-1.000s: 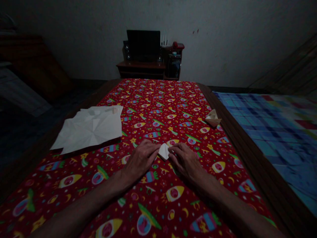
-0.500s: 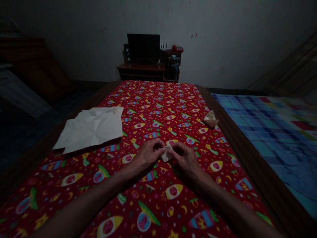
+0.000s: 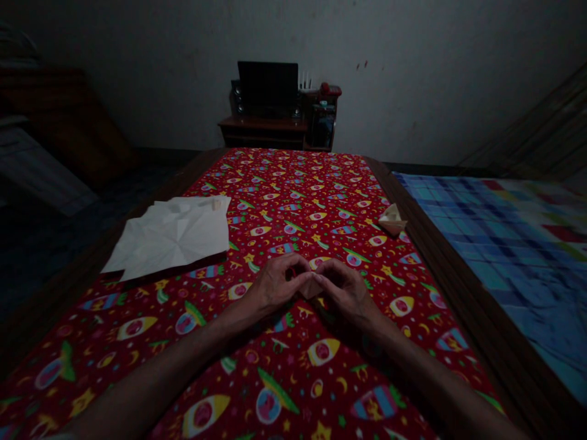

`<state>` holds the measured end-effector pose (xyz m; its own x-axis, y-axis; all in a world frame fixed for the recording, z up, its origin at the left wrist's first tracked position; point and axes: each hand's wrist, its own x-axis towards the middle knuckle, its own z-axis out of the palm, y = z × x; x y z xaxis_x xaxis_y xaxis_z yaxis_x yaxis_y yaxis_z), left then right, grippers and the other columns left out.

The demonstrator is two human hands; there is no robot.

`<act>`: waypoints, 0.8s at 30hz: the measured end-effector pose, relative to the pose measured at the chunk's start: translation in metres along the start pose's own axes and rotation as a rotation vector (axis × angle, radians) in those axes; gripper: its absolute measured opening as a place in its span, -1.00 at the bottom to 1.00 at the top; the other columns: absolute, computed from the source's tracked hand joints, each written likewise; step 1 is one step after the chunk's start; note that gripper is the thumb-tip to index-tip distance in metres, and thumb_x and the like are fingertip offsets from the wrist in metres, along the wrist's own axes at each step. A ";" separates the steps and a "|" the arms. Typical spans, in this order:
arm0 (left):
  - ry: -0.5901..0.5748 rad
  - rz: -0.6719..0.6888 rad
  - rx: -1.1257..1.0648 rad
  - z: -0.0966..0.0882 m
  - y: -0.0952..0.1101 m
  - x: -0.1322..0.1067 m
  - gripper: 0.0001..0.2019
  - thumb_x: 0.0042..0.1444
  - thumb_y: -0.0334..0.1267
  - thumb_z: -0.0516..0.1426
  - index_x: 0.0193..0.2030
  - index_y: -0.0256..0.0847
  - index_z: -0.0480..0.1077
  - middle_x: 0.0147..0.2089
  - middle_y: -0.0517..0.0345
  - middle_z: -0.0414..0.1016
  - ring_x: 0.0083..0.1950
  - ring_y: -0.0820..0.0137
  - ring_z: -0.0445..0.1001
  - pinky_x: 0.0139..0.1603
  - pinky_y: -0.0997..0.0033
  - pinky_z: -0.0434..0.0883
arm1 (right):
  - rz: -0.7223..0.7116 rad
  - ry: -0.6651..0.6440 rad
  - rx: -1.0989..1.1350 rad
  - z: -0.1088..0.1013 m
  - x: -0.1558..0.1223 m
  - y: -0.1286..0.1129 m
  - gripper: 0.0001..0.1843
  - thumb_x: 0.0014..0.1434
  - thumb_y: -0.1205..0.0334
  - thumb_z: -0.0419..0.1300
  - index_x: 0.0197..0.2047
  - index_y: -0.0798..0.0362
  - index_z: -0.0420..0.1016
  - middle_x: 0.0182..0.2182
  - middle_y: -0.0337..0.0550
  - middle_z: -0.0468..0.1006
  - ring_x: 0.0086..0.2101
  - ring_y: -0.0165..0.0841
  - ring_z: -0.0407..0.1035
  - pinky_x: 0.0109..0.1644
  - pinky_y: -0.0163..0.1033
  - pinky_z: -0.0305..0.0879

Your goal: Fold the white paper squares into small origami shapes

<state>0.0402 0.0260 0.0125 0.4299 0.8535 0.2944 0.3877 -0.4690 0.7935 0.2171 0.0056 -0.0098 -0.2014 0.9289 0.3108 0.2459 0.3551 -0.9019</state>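
Pale, angular folded paper [image 3: 310,289] is pinched closely by the left hand [image 3: 279,282] and right hand [image 3: 347,289]; creased white paper sheets [image 3: 177,241] lie left of the grip.

Dim room, dark corners, stretched wide-angle edges

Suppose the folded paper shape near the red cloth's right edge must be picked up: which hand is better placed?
Probably the right hand: the folded paper shape lies ahead of it, on its side of the red cloth. The left hand is farther off. Both hands hold a small paper.
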 end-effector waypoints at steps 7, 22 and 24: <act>-0.004 0.003 0.052 -0.002 0.005 0.000 -0.97 0.03 -0.38 0.13 -0.38 -0.24 0.41 -0.38 0.19 0.45 -0.35 0.46 0.41 -0.32 0.51 0.34 | -0.084 -0.045 -0.132 -0.006 0.001 -0.006 -0.87 0.18 0.22 0.10 -0.39 0.05 0.32 -0.47 -0.25 0.38 -0.44 -0.43 0.29 -0.37 -0.35 0.22; -0.037 0.012 -0.028 -0.003 0.003 -0.002 -0.96 0.04 -0.33 0.17 -0.39 -0.24 0.41 -0.39 0.20 0.44 -0.36 0.47 0.39 -0.32 0.52 0.34 | -0.119 -0.135 -0.152 -0.009 0.001 -0.008 -0.89 0.21 0.25 0.05 -0.36 0.04 0.29 -0.43 -0.22 0.36 -0.40 -0.42 0.27 -0.32 -0.33 0.23; -0.047 0.002 -0.065 -0.004 0.001 -0.001 -0.96 0.03 -0.33 0.17 -0.40 -0.24 0.41 -0.40 0.21 0.43 -0.37 0.48 0.39 -0.33 0.53 0.33 | -0.115 -0.135 -0.143 -0.010 0.001 -0.008 -0.89 0.21 0.25 0.04 -0.36 0.03 0.27 -0.44 -0.23 0.34 -0.41 -0.42 0.26 -0.33 -0.33 0.23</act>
<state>0.0371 0.0255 0.0154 0.4688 0.8404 0.2720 0.3339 -0.4537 0.8262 0.2244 0.0044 0.0004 -0.3587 0.8624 0.3571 0.3440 0.4778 -0.8083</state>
